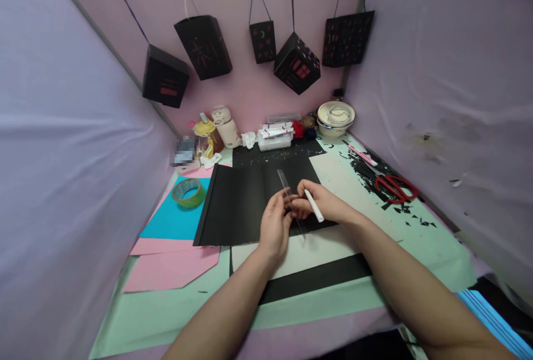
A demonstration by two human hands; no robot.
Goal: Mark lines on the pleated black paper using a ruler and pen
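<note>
A large black sheet of paper (241,199) lies in the middle of the table. A clear plastic ruler (285,182) rests on it, running away from me. My left hand (275,224) presses on the near part of the ruler with its fingers. My right hand (318,202) is closed around a white pen (313,206), with its tip down at the ruler's edge beside my left fingers.
Red-handled scissors (393,187) lie among black paper scraps at the right. A tape roll (188,191) sits on blue paper (175,221), pink paper (170,268) below it. Containers, a bowl (335,118) and bottles line the back. Black paper lanterns (203,46) hang overhead.
</note>
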